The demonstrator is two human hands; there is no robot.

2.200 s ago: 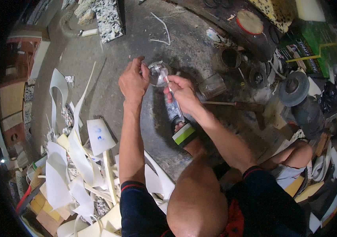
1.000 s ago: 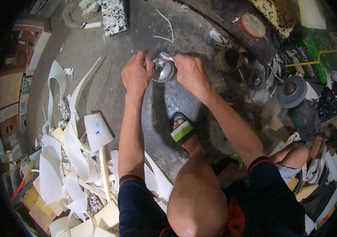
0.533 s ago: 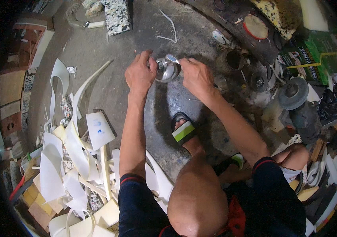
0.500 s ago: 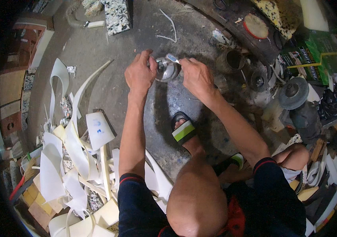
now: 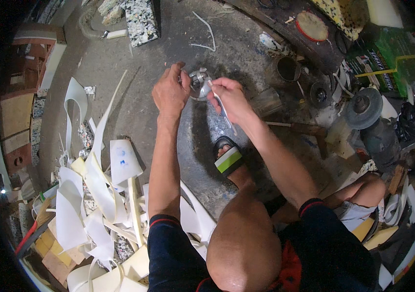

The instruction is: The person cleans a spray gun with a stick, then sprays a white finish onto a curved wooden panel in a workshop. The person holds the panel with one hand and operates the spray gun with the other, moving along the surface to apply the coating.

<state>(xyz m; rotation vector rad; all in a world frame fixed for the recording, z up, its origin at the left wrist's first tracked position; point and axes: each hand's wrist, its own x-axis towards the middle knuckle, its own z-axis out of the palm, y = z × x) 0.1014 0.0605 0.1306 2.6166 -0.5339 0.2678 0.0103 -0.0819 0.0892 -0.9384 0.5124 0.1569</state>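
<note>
Close above the floor, between my hands, is a shiny rounded metal piece [image 5: 199,78] with fittings on top; its exact kind I cannot make out. My left hand [image 5: 171,92] is curled at its left side, thumb and fingers closed on its edge, so part of it is hidden. My right hand [image 5: 232,100] is closed around a slim pale-handled tool [image 5: 224,111], shaped somewhat like a toothbrush. One end of the tool reaches toward the metal piece; the other slants down below my fingers. The tip is largely covered by the fingers.
White and cream foam offcuts [image 5: 71,209] pile up at left. On the right are a dark metal can [image 5: 286,69], a clear plastic container [image 5: 267,102], a hammer [image 5: 307,130] and a machine with a round disc [image 5: 363,108]. My sandalled foot [image 5: 227,155] rests near the middle.
My right hand has shifted slightly left and turned, so the tool now slants downward instead of showing its pale head above the metal piece. My left hand stays nearly in place.
</note>
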